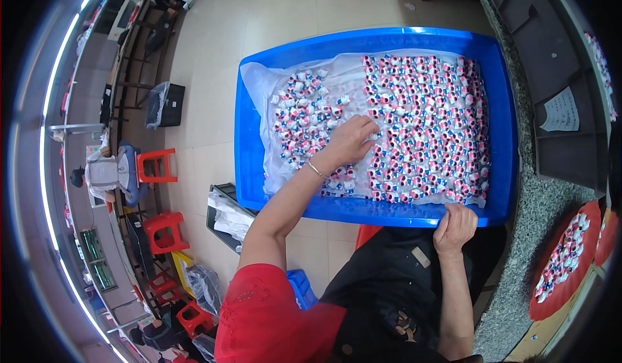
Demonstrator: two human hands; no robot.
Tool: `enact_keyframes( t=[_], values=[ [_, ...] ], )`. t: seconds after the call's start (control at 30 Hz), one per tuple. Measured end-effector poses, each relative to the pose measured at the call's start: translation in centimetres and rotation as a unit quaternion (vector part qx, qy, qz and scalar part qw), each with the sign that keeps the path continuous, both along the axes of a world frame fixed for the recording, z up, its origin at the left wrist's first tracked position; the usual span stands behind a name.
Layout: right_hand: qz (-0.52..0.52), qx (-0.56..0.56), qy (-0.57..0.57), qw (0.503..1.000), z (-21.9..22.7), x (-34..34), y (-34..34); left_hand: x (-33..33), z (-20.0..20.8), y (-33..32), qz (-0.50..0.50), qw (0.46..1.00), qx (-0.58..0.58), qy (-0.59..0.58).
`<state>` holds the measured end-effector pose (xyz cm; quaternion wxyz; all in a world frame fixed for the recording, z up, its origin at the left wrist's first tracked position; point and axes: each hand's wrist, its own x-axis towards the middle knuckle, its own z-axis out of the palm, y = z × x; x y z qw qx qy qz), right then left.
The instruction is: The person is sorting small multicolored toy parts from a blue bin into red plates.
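A large blue plastic tub (402, 33), lined with thin white plastic sheet (350, 68), lies in front of me. On its right side, small painted figurines (427, 123) in white, pink and blue stand in close rows. A looser heap of the same figurines (304, 107) is on the left. My left hand (353, 139) reaches in between the two groups, its fingers pinched on a small figurine (374, 137) at the edge of the rows, mostly covered by the fingertips. My right hand (455, 228) grips the tub's near rim, fingers curled over it.
A speckled stone counter (505, 285) runs along the right, bearing a red plate (541, 304) of figurines. Left on the tiled floor stand a black crate (223, 223), red stools (165, 232) and a dark bin (172, 107). Other people (110, 172) sit at a long bench.
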<state>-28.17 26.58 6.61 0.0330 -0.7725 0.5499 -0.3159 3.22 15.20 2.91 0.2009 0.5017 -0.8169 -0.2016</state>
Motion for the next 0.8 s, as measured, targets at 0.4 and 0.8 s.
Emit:
enact_keyframes(
  t=[0.4, 0.8],
  values=[
    [-0.002, -0.001, 0.0, 1.0, 0.0, -0.2, 0.1, 0.2, 1.1, -0.6, 0.148, 0.814, 0.406, 0.388],
    [-0.004, 0.005, 0.001, 1.0, 0.0, -0.2, 0.1, -1.3, -1.2, -1.2, 0.201, 0.892, 0.284, 0.287]
  ],
)
